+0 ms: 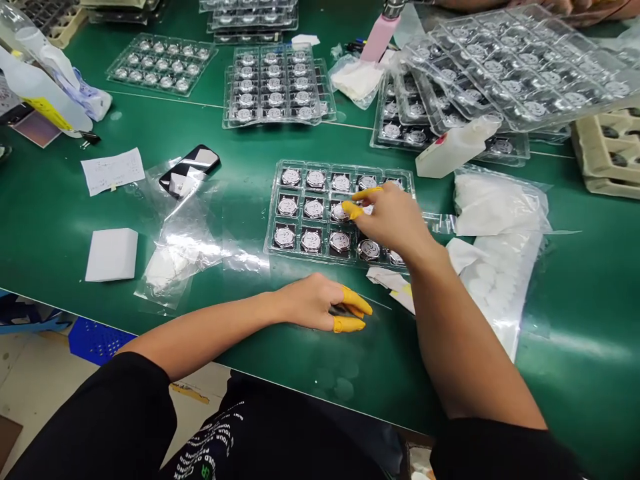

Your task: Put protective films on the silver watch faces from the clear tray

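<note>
A clear plastic tray [280,175] of round silver watch cases lies on the green table in front of me. My right hand [395,220], with yellow finger cots, hovers over the tray's middle row, thumb and forefinger pinched near one watch case [340,212]. Whether it grips the case I cannot make out. My left hand [320,303], also with yellow cots, rests on the table below the tray, fingers closed around a small dark object [343,311] that I cannot name.
More trays of cases [275,83] fill the back and right. A white bottle [453,148], bags of white pads [495,207], a phone [193,167], a white block [112,254], a paper slip [113,171] and empty clear bags [180,247] lie around.
</note>
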Action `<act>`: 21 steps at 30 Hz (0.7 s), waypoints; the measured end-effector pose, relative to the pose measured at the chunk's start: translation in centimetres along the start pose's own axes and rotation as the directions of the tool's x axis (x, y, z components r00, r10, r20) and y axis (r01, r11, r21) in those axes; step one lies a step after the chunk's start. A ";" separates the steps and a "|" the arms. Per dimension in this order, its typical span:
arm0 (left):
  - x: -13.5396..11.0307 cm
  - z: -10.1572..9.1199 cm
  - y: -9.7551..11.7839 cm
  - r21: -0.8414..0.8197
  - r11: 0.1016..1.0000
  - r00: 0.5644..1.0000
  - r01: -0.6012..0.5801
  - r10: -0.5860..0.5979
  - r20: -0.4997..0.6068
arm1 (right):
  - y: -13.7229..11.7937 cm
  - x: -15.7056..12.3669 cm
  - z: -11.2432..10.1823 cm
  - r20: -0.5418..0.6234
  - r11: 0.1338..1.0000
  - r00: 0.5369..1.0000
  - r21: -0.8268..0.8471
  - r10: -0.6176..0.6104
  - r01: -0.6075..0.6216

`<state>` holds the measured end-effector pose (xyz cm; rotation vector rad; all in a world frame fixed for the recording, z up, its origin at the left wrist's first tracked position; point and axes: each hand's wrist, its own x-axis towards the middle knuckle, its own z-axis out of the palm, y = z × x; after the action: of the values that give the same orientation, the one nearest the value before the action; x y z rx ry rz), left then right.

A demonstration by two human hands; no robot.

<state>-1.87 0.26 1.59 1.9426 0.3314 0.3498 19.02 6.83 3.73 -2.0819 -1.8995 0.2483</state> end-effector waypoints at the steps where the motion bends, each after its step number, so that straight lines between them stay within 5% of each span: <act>1: 0.0 0.0 0.0 -0.047 0.998 0.999 0.031 -0.032 -0.008 | 0.1 0.5 0.5 0.016 1.000 1.000 0.001 -0.003 0.003; 6: 0.1 0.0 0.0 -0.116 0.986 0.992 0.116 -0.120 -0.030 | 0.0 1.2 1.6 0.025 0.996 0.999 0.080 -0.044 0.042; 12: 0.3 -0.2 0.0 -0.169 0.971 0.980 0.169 -0.184 -0.080 | -0.5 -0.1 -0.9 0.008 0.930 0.995 0.355 0.099 -0.095; 15: 0.4 -0.1 -0.1 -0.306 0.921 0.938 0.241 -0.302 -0.169 | -0.6 -4.4 -2.9 -0.015 0.753 0.981 0.643 0.193 -0.139; 18: 0.5 0.0 -0.1 -0.401 0.878 0.907 0.262 -0.366 -0.207 | -1.1 -9.6 -3.6 0.232 0.486 0.952 0.820 0.200 -0.302; 21: 0.4 -0.1 0.1 -0.392 0.885 0.907 0.251 -0.357 -0.225 | -1.6 -12.8 -2.6 0.406 0.343 0.887 0.819 0.221 -0.460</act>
<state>-1.52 0.46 1.76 1.4509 0.7126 0.4535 17.07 -6.04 5.65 -1.5945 -0.8943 1.3480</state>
